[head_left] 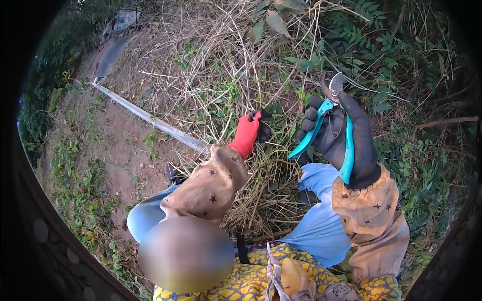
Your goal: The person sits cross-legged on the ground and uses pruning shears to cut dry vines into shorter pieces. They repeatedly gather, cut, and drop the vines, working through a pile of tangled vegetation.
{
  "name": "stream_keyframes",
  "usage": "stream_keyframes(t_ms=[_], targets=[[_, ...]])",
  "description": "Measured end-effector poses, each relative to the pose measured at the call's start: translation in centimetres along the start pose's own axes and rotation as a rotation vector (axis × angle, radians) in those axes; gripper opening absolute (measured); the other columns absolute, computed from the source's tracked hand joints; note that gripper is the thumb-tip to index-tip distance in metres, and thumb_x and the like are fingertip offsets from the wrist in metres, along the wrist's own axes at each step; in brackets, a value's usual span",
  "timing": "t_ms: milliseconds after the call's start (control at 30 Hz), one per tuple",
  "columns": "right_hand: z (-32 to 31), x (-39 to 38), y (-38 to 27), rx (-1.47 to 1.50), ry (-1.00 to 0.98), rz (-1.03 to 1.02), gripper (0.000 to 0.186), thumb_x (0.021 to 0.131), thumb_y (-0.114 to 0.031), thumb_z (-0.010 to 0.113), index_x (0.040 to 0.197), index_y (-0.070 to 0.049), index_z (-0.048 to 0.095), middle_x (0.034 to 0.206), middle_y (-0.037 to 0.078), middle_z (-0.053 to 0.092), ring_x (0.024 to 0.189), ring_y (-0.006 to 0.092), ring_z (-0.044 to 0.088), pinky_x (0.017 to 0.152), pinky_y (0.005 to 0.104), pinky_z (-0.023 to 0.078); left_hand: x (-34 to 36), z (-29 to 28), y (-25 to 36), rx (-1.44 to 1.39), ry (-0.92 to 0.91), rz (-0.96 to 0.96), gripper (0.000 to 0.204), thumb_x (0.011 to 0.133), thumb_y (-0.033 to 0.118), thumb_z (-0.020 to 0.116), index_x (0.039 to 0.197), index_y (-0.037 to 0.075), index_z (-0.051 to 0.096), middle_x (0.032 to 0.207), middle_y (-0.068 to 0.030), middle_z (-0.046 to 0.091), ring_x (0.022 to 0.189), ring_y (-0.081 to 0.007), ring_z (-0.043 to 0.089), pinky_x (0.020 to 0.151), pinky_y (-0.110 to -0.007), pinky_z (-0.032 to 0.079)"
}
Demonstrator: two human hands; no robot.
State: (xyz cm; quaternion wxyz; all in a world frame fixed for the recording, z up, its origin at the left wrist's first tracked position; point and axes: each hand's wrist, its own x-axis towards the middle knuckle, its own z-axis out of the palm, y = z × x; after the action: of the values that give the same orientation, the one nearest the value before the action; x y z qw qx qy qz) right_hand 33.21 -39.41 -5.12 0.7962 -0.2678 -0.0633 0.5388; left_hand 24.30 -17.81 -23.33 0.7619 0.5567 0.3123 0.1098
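Note:
My right hand [346, 135], in a black glove, is wrapped round a pair of pruning shears [348, 150] with teal handles. The handles are spread, and the metal blades stand apart, pointing up and away from me. A coil spring shows between the handles. My left hand [255, 129], in a red glove with dark fingers, is low among dry stems [241, 90] and green weeds. Its fingers are curled in, and what they hold, if anything, is hidden. A gap of cut-looking straw and grass separates the two hands.
Dry straw [261, 200] lies between my blue-clad legs [314, 215]. A pale pole [150, 119] runs along the bare soil [120, 165] at left, toward a dark flat sheet [111, 55]. Dense green leaves [361, 45] and a brown branch [448, 121] are at right.

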Motion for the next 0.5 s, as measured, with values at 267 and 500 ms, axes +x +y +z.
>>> stream_keyframes(t_ms=[267, 500], targets=[[-4.7, 3.5, 6.8, -0.393, 0.075, 0.288, 0.044, 0.096, -0.047, 0.054, 0.105, -0.004, 0.056, 0.085, 0.008, 0.064, 0.074, 0.0197, 0.066, 0.068, 0.0364, 0.056, -11.3, -4.3, 2.6, 0.326, -0.015, -0.006, 0.026, 0.099, 0.026, 0.058, 0.117, 0.008, 0.064, 0.059, 0.001, 0.056, 0.047, -0.0077, 0.052, 0.042, -0.024, 0.038], [-2.3, 3.2, 10.6, -0.981, -0.172, 0.378, 0.055, 0.095, -0.055, 0.052, 0.11, -0.003, 0.054, 0.082, 0.007, 0.059, 0.072, 0.0143, 0.062, 0.065, 0.0289, 0.052, -17.5, -4.7, 4.1, 0.349, -0.026, 0.002, 0.027, 0.099, 0.026, 0.058, 0.117, 0.008, 0.064, 0.063, 0.0006, 0.058, 0.048, -0.0084, 0.053, 0.042, -0.024, 0.039]])
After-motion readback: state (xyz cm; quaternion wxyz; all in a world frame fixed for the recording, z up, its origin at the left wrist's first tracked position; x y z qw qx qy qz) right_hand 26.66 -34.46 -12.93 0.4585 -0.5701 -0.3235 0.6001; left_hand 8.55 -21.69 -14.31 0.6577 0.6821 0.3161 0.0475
